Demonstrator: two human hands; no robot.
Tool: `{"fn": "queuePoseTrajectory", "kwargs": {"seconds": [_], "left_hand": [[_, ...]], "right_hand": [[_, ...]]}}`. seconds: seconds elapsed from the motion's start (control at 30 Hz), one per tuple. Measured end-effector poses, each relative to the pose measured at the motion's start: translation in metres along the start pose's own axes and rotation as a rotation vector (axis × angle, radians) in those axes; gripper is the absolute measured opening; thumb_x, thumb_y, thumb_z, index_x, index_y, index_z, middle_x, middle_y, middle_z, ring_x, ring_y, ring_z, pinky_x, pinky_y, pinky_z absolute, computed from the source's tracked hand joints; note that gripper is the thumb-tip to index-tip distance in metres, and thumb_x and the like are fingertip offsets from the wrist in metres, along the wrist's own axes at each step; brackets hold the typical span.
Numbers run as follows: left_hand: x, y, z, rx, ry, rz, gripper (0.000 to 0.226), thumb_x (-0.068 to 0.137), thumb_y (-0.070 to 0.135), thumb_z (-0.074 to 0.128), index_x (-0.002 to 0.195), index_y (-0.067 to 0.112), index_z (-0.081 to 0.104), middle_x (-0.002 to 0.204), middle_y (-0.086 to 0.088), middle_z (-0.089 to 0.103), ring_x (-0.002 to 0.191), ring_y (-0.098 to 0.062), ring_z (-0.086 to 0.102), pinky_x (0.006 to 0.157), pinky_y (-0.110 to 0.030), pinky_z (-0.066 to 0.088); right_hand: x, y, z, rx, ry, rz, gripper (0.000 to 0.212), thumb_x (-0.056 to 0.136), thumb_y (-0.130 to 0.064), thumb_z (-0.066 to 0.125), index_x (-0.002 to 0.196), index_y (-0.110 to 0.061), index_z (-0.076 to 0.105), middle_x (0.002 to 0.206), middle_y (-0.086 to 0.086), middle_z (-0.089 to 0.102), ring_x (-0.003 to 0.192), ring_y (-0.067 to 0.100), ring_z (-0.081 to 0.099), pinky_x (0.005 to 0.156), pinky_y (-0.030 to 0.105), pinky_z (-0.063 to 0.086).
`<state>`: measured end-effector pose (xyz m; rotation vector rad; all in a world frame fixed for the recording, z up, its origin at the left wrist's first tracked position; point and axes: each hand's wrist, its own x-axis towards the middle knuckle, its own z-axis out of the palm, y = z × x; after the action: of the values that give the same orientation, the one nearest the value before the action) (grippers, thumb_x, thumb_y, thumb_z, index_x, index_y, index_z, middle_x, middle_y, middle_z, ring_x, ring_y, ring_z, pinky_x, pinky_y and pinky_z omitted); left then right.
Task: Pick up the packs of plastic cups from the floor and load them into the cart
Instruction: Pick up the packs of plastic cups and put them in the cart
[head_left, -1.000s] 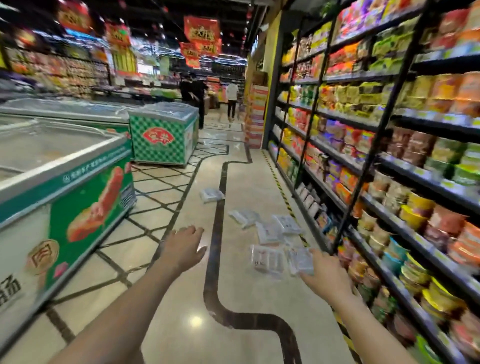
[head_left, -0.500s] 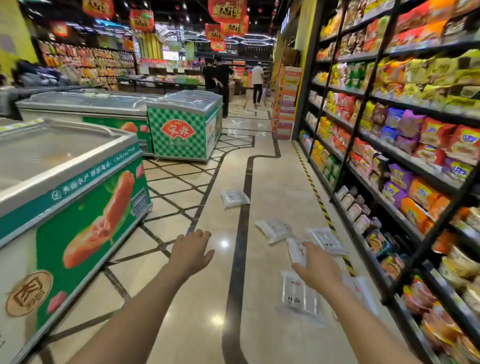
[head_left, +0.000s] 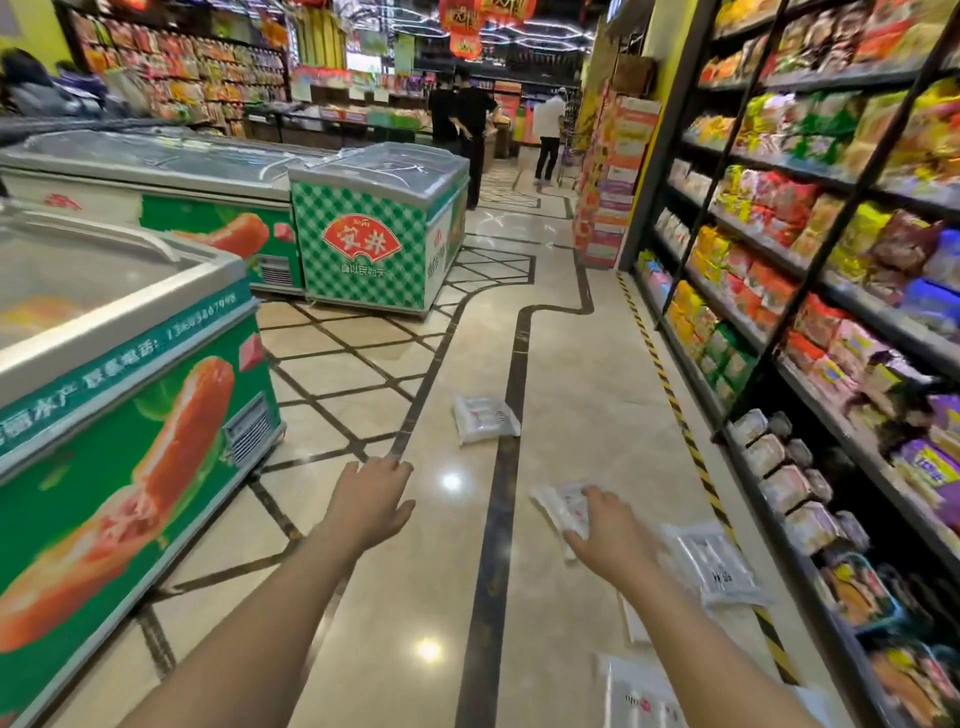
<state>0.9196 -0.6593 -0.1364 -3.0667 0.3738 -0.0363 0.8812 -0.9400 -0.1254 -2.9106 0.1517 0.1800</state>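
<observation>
Several clear packs of plastic cups lie on the shiny floor of a shop aisle. One pack lies ahead on the dark floor line. A second pack sits just beyond and under the fingers of my right hand, which reaches out over it with its fingers extended. A third pack lies to the right by the shelf foot, and another is at the bottom edge. My left hand is stretched forward, flat and holding nothing. No cart is in view.
Green chest freezers line the left side. Tall shelves of snack bags and bowls run along the right, with yellow-black tape on the floor beside them. People stand far down the aisle.
I have walked forward along the aisle, so the packs are nearer and lower in view. My right hand has come down over the nearest pack. My left hand stays outstretched.
</observation>
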Motion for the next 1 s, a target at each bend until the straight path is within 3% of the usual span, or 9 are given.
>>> {"fn": "queuePoseTrajectory", "kwargs": {"seconds": [0.23,0.67,0.8,0.9,1.0], "left_hand": [[0.217,-0.049,0.003,-0.041,0.007,0.009,0.040,0.092,0.041,0.042,0.123,0.018,0.049,0.122,-0.005,0.056,0.116,-0.026,0.052,0.095,-0.041,0.039],[0.639,-0.115,0.070,0.032,-0.108,0.129,0.036,0.092,0.033,0.042,0.121,0.014,0.049,0.125,-0.007,0.054,0.119,-0.027,0.050,0.100,-0.039,0.037],[0.749,-0.128,0.095,-0.021,-0.147,0.153,0.034,0.090,0.035,0.047,0.114,0.013,0.055,0.113,-0.007,0.060,0.109,-0.029,0.056,0.093,-0.038,0.043],[0.832,-0.139,0.132,-0.003,-0.196,0.180,0.034,0.078,0.034,0.066,0.102,0.011,0.063,0.097,-0.009,0.065,0.092,-0.031,0.064,0.082,-0.037,0.050],[0.913,-0.151,0.194,-0.019,-0.266,0.186,0.037,0.089,0.036,0.052,0.119,0.014,0.056,0.117,-0.008,0.060,0.110,-0.028,0.058,0.095,-0.039,0.043]], "right_hand": [[0.213,-0.035,-0.028,0.053,-0.001,0.054,0.057,0.089,-0.038,0.053,0.139,-0.018,0.033,0.137,0.006,0.046,0.124,0.026,0.045,0.097,0.037,0.043],[0.620,-0.028,-0.003,0.106,-0.155,0.209,0.056,0.091,-0.037,0.050,0.139,-0.014,0.032,0.137,0.008,0.044,0.124,0.027,0.046,0.099,0.038,0.044],[0.722,-0.034,0.017,0.135,-0.212,0.280,0.051,0.092,-0.040,0.047,0.134,-0.013,0.036,0.132,0.010,0.047,0.121,0.029,0.047,0.095,0.037,0.045],[0.796,-0.035,0.050,0.166,-0.259,0.335,0.051,0.092,-0.043,0.045,0.133,-0.013,0.037,0.131,0.011,0.047,0.121,0.030,0.047,0.093,0.036,0.044],[0.873,-0.035,0.096,0.214,-0.306,0.403,0.050,0.092,-0.042,0.045,0.133,-0.013,0.037,0.132,0.010,0.046,0.122,0.030,0.046,0.094,0.036,0.043]]}}
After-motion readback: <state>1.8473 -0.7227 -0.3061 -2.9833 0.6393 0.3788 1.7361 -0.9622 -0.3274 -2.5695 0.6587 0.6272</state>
